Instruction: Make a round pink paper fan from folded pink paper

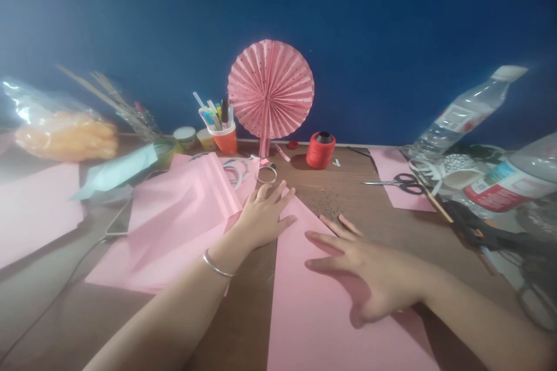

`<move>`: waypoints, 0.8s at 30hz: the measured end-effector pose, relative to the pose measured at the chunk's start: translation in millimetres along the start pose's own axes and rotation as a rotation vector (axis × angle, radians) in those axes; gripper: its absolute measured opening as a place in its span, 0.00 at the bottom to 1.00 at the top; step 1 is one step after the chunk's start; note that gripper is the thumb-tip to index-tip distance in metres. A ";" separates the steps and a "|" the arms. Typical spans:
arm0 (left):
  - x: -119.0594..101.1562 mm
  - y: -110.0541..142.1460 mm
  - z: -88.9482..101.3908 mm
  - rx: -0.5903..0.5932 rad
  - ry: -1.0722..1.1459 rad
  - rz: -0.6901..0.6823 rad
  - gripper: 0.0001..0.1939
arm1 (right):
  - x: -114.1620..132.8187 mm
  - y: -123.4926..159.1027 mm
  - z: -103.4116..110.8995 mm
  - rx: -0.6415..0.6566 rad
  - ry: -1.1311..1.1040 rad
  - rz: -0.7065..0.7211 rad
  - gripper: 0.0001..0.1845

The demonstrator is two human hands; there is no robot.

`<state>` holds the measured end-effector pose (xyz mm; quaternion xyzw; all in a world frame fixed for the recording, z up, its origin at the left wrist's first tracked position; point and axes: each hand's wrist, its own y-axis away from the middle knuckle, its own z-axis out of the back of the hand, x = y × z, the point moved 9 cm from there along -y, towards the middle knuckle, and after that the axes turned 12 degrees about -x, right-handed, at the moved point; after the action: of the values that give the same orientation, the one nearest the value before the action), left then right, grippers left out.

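Observation:
A sheet of pink paper lies on the brown table in front of me, narrowing toward its far end. My left hand, with a ring and a silver bracelet on that arm, rests at the sheet's far left edge, fingers stretched out. Over the right side of the sheet my right hand has its fingers spread and holds nothing. Small dark specks are scattered just beyond it. A ring-shaped roll sits past my left fingertips. Farther back stands a round pleated pink paper fan.
More pink paper is piled at left. An orange cup of pens and a red thread spool stand at the back. Scissors lie at right on a pink piece, near a leaning plastic bottle and a larger labelled bottle.

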<state>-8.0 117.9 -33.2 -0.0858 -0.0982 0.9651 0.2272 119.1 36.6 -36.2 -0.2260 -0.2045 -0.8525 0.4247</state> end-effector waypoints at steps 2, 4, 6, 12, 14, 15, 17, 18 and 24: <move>-0.6 -0.1 0.2 -0.001 -0.003 -0.007 0.30 | 0.2 -0.1 0.5 -0.002 -0.005 -0.003 0.45; -0.7 0.0 -0.1 -0.005 -0.009 -0.010 0.29 | 0.5 -0.4 0.5 -0.006 -0.011 -0.006 0.45; -0.2 0.3 -0.7 -0.012 -0.014 -0.010 0.30 | 0.4 -0.6 0.0 -0.006 -0.012 -0.008 0.45; -7.1 0.6 -2.0 -0.064 -0.041 -0.094 0.29 | -1.1 -0.4 -1.5 -0.001 -0.010 -0.018 0.46; -12.0 0.7 -3.8 -0.069 -0.049 -0.146 0.28 | -0.6 -0.6 -1.0 -0.007 -0.011 -0.014 0.46; -13.7 0.8 -5.5 -0.063 -0.051 -0.163 0.27 | -0.1 -0.8 -0.4 -0.013 -0.011 -0.010 0.47; -15.7 1.2 -8.7 -0.044 -0.050 -0.184 0.27 | 1.1 -1.2 0.7 -0.025 -0.008 0.001 0.47; -16.5 1.4 -9.6 -0.038 -0.050 -0.192 0.26 | 1.5 -1.3 1.1 -0.028 -0.004 0.006 0.47; -23.2 3.4 -7.2 -0.038 -0.090 -0.248 0.24 | 2.5 -0.8 1.4 -0.033 0.021 0.019 0.47</move>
<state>12.5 105.4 -38.1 -0.0340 -0.1364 0.9305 0.3384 117.5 36.2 -33.7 -0.2259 -0.1838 -0.8539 0.4313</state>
